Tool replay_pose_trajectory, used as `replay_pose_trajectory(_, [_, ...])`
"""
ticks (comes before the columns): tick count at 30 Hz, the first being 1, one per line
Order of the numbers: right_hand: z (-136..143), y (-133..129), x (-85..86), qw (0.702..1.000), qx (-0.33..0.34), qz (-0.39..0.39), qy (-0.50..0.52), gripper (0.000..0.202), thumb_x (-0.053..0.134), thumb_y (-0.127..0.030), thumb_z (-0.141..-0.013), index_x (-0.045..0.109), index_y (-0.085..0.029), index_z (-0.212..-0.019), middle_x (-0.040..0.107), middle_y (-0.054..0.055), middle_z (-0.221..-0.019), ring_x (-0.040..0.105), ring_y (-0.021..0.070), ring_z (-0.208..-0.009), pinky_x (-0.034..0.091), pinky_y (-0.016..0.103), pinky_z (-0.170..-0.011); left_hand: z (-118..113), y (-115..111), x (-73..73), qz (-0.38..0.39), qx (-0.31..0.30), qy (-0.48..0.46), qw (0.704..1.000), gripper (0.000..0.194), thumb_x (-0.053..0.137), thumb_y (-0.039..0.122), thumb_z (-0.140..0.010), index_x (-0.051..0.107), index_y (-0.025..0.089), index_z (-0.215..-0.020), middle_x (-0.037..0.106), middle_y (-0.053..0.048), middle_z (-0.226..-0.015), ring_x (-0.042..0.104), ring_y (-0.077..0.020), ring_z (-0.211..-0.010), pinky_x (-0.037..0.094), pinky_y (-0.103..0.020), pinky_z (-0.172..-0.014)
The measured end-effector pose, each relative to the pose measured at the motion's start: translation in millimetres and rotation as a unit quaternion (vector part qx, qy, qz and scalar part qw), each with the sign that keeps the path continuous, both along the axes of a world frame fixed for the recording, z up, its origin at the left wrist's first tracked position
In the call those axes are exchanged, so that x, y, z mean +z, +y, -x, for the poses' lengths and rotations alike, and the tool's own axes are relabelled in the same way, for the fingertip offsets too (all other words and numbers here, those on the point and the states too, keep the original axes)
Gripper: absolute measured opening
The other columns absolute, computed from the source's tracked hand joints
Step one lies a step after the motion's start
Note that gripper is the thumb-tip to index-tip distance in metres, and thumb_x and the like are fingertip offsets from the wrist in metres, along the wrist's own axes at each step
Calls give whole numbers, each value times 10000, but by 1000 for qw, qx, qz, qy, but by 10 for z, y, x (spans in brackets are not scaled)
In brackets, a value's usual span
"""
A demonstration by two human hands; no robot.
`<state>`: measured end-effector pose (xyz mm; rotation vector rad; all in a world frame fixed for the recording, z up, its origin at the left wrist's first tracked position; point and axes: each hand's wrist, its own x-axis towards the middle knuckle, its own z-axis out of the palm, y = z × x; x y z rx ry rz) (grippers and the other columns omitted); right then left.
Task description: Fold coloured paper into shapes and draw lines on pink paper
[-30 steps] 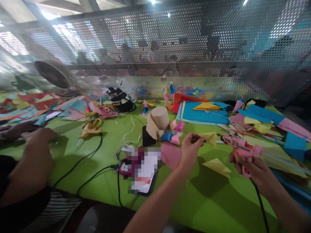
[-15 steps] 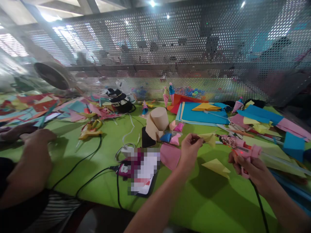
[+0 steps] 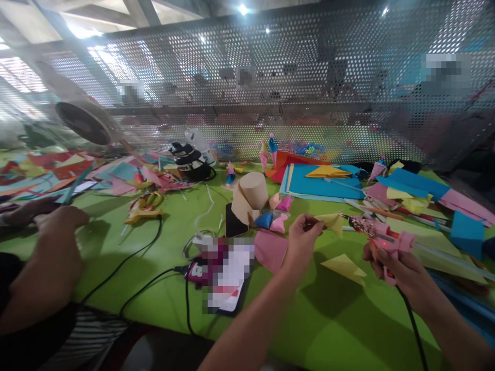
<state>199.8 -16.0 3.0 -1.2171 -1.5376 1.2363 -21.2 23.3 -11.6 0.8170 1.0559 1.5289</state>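
Observation:
My left hand (image 3: 305, 234) pinches a small folded piece of yellow paper (image 3: 333, 223) by its left end, held above the green table. Wrapped round the handle of a pink hot glue gun (image 3: 386, 238) is my right hand (image 3: 398, 268). The glue gun's nozzle points left and meets or nearly meets the paper's right edge; I cannot tell which. A small red light glows on its side, and a clear glue stick (image 3: 444, 257) juts from its back. Below the paper, a yellow paper triangle (image 3: 345, 268) lies on the table.
Left of my hands lie a phone (image 3: 232, 278), a purple power strip (image 3: 197, 270) with black cords, a tape roll (image 3: 253, 190) and a yellow glue gun (image 3: 143, 207). Coloured paper (image 3: 301, 180) is stacked behind. Another person's hands (image 3: 58, 221) work at the far left.
The view has shifted very slightly. Both hands, the yellow paper and the glue gun keep nearly the same positions.

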Motion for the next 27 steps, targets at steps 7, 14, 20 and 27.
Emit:
replay_pose_trajectory(7, [9,2,19,1000,-4,-9,-5,460,591,-629,-933,684,-197,-805,561,19,-628,509,173,-626,381,315,-601,2,-1,-13,0,-1,4,1000,199,783,261,-731,620,167,-797,653,-4,-744,640,-131,-721,503,-261,-710])
replay_pose_trajectory(14, [-8,7,4,1000,-8,2,-2,458,610,-632,-919,688,-196,-801,565,18,-638,517,164,-627,397,302,-589,6,-1,-10,3,-1,1,1000,206,783,262,-732,613,165,-794,655,-7,-752,643,-133,-739,500,-261,-713])
replay_pose_trajectory(20, [6,-3,38,1000,-17,9,7,455,606,-642,-917,678,-205,-808,561,25,-663,506,178,-652,395,307,-583,4,6,-26,1,1,-5,1000,218,789,274,-728,610,165,-788,659,-9,-741,643,-133,-715,507,-265,-709])
replay_pose_trajectory(27, [15,-6,50,1000,-16,-3,-3,480,609,-656,-908,678,-198,-784,554,18,-632,495,169,-626,379,313,-597,0,-4,-23,0,-1,-8,1000,231,807,278,-721,614,166,-782,664,-10,-750,659,-137,-731,521,-261,-710])
